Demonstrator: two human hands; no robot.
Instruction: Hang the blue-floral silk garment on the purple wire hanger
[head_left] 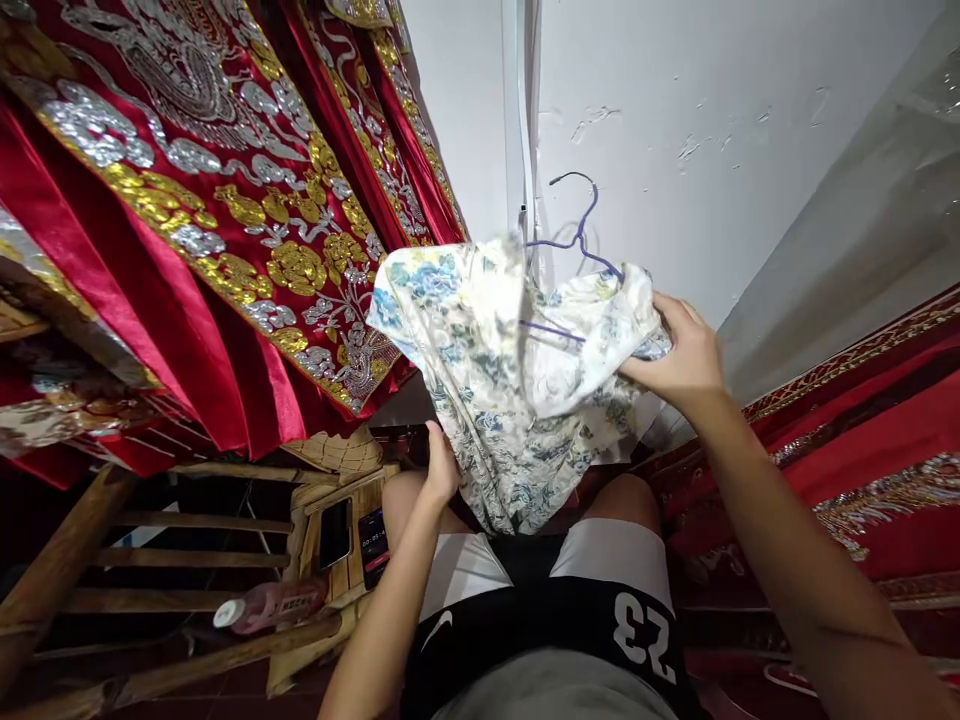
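A white floral garment (pixel 487 400) with blue and yellowish flowers hangs in front of me on a purple wire hanger (pixel 581 235). The hanger's hook sticks up above the neckline, and one bar shows through the neck opening. My right hand (pixel 682 345) is closed on the garment's shoulder at the right, its thumb below the cloth edge. Lower down on the left side, my left hand (pixel 442 465) is against the garment, thumb raised; its other fingers are hidden behind the fabric. The upper left part of the garment is blurred.
Red drapes (pixel 247 200) with gold and silver embroidery hang at the left. Behind is a white wall (pixel 660 130). A wooden bench (pixel 202 600) at lower left bears a pink bottle (pixel 274 605) and two phones (pixel 373 540). More red embroidered cloth (pixel 885 480) lies at the right.
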